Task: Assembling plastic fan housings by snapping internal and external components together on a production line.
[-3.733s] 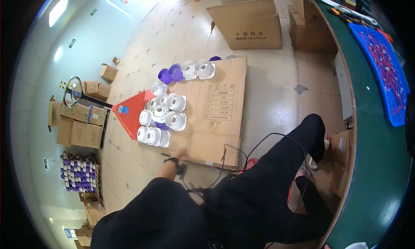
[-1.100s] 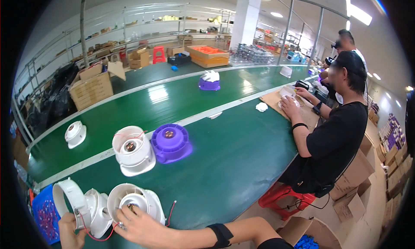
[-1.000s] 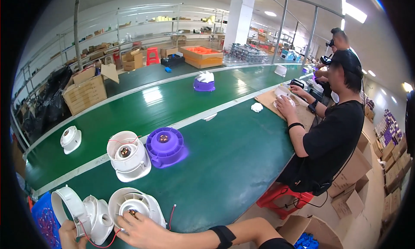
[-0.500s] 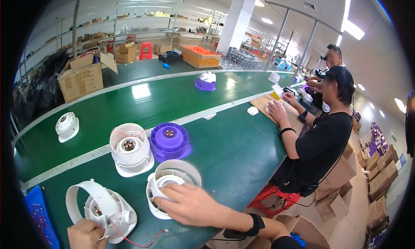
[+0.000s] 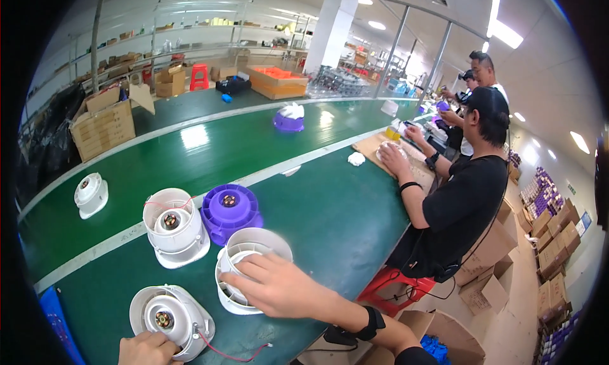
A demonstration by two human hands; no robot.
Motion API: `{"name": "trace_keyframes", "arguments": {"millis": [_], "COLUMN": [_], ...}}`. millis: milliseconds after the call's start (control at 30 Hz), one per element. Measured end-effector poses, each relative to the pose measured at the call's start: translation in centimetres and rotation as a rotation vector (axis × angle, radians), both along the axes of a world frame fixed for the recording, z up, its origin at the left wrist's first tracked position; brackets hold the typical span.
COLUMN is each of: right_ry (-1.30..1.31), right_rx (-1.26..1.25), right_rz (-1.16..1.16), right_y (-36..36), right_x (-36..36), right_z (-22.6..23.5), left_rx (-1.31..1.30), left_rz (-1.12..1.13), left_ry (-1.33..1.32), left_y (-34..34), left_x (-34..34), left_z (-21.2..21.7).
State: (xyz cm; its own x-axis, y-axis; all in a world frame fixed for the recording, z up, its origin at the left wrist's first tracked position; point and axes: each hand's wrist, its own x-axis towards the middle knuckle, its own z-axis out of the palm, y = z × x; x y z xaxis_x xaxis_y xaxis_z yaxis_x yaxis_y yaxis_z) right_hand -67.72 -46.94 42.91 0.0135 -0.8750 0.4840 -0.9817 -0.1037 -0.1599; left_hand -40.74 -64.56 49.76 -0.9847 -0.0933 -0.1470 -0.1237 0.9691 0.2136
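Low at the left, my left hand (image 5: pixel 150 350) is closed on the near rim of a white plastic fan housing (image 5: pixel 190 305). A copper-wound motor core shows in its middle, and a thin red wire with a small plug trails from it across the bench. My right hand (image 5: pixel 276 287) reaches into a second white fan housing (image 5: pixel 266 241), fingers bent over its inner hub; the hand covers much of the inside. Beyond them stand another white housing (image 5: pixel 175 238) with a motor core and red wire, and a purple housing (image 5: pixel 231 222) beside it.
A green conveyor (image 5: pixel 216 150) runs behind the bench, carrying a white housing (image 5: pixel 91 195) and a purple one with a white fan wheel (image 5: pixel 290 117). A co-worker in black (image 5: pixel 460 187) works at the right. A blue bag (image 5: pixel 60 327) lies at the left edge.
The white ring my left hand held tilted over the lower-left base now sits upright on it. My right hand stays at the second housing. The view has shifted slightly.
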Motion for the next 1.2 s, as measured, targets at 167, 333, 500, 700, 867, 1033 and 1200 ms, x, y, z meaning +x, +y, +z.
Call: {"name": "trace_keyframes", "arguments": {"millis": [167,333,500,700,867,1033,1200], "right_ry": [-0.029,-0.123,-0.186,-0.127,-0.073,-0.143,-0.175], "right_rx": [-0.042,-0.048,-0.010,0.099,0.048,0.032,0.036], "right_rz": [0.011,0.014,0.038,-0.034,-0.075,-0.024,-0.055], "right_y": [0.1,-0.7,-1.8,-1.7,-0.4,-0.2,0.1], "right_x": [-0.4,1.0,2.9,2.5,1.7,1.8,1.9], "right_z": [2.1,2.5,2.4,2.8,3.2,3.0,3.0], "left_rx": [-0.045,0.053,0.096,0.165,0.163,0.150,0.094], "left_rz": [-0.086,-0.109,-0.138,-0.108,-0.145,-0.136,-0.123], "left_ry": [-0.068,-0.083,-0.034,-0.006,0.086,0.083,0.173], "left_y": [-1.0,-2.2,-3.4,-4.1,-4.5,-4.6,-4.9], "left_x": [-1.2,0.3,0.6,1.0,1.1,1.4,1.0], "left_z": [0.3,0.6,-0.4,-0.6,-0.5,0.4,-0.3]}}
